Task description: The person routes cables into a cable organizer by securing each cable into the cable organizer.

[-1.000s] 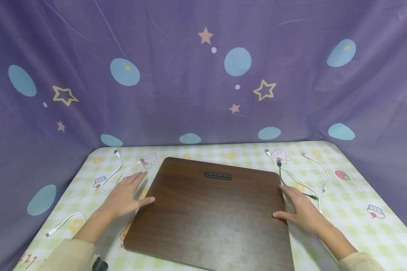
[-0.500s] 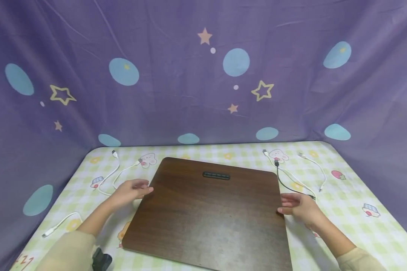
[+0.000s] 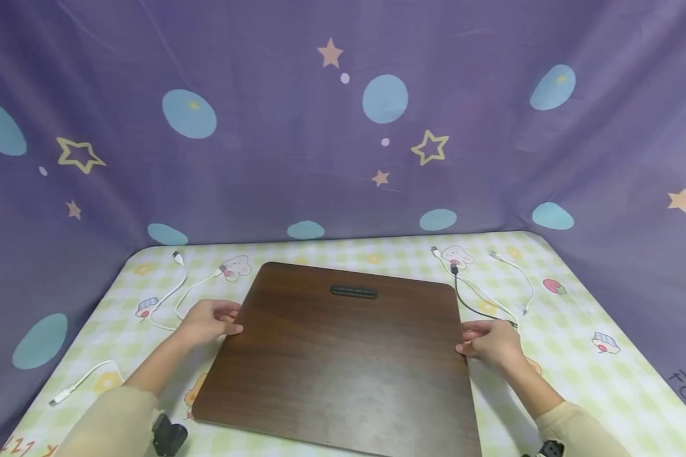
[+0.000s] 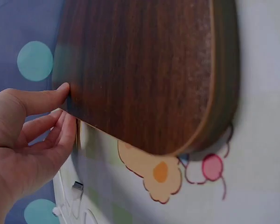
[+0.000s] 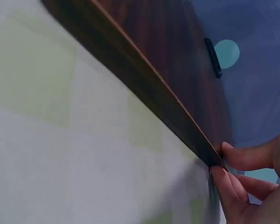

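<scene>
Board [image 3: 343, 362] runs long axis roughly crosswise, black strip [image 3: 353, 292] side forward, edges pinched by left hand [image 3: 208, 322] and right hand [image 3: 493, 343].

Checked tablecloth [image 3: 566, 362] (cartoon-printed); white cables [image 3: 61, 397]; black cable [image 3: 470, 308]

The smooth, wood-grained board [image 3: 331, 355] has a soft sheen; its small black strip [image 3: 354, 292] is probably plastic.

Room to pass lies along the right edge of the table [image 3: 571, 381]; the brown board [image 3: 343, 355] blocks its middle, white cables [image 3: 185, 275] its far left.
</scene>
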Tool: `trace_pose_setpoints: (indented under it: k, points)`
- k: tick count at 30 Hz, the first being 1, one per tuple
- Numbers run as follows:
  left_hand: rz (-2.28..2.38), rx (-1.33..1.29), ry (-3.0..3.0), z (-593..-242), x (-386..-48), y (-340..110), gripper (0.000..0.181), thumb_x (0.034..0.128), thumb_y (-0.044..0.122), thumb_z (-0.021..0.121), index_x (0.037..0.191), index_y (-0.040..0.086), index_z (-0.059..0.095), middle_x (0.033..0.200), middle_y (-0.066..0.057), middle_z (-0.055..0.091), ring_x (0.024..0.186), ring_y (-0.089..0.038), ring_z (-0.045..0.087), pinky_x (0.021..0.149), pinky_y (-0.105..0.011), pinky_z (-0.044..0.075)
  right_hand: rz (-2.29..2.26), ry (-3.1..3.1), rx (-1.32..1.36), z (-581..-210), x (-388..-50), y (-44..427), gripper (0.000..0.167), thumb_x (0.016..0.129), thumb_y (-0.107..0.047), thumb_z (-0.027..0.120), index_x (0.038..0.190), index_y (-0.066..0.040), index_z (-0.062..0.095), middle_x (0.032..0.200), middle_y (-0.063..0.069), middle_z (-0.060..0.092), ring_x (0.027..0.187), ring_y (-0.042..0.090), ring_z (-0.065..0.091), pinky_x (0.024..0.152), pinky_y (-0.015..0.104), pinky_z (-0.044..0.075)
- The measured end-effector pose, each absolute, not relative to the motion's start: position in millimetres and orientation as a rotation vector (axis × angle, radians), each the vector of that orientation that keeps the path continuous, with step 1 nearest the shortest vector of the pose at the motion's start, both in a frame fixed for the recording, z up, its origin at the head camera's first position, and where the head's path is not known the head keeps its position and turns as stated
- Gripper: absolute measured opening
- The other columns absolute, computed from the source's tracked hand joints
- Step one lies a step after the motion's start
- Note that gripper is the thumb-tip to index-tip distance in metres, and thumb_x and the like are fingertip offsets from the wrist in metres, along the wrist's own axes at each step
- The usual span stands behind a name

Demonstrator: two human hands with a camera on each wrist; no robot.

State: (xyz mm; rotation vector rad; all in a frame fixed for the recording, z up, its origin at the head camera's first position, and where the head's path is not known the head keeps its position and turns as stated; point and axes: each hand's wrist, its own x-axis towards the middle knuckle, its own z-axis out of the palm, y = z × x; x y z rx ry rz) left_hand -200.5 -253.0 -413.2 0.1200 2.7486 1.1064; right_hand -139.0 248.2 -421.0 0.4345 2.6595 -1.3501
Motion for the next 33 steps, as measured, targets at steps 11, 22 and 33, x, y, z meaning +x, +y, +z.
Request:
trace_pose_setpoints:
  k: [11,22,33]
  points:
    - [1.224,0.036,2.74,-424,-191,-261,0.05,0.0782,0.006,0.075,0.121,-0.014,0.057,0.111,-0.029,0.066,0.092,-0.028,0.068,0.067,-0.014,0.052,-1.558,2.511,0.495,-424,-159,240,0.051,0.071,0.006,0.075,0.12,0.013,0.059,0.103,0.025,0.071,0.065,0.004,0.069,0.061,0.018,0.058]
    - [1.271,0.007,2.743,-421,-189,-257,0.051,0.0775,0.003,0.073,0.121,-0.015,0.056,0.112,-0.031,0.066,0.093,-0.031,0.069,0.068,-0.016,0.056,-1.572,2.477,0.486,-422,-188,245,0.054,0.072,0.004,0.077,0.121,0.013,0.059,0.105,0.021,0.072,0.067,-0.001,0.065,0.062,0.016,0.057]
    - [1.325,-0.09,2.727,-420,-185,-254,0.052,0.0759,0.002,0.073,0.122,-0.014,0.056,0.113,-0.03,0.066,0.093,-0.029,0.07,0.069,-0.016,0.057,-1.772,2.264,0.533,-417,-211,241,0.049,0.081,0.014,0.063,0.127,0.018,0.049,0.09,0.013,0.074,0.062,0.003,0.066,0.065,0.022,0.06]
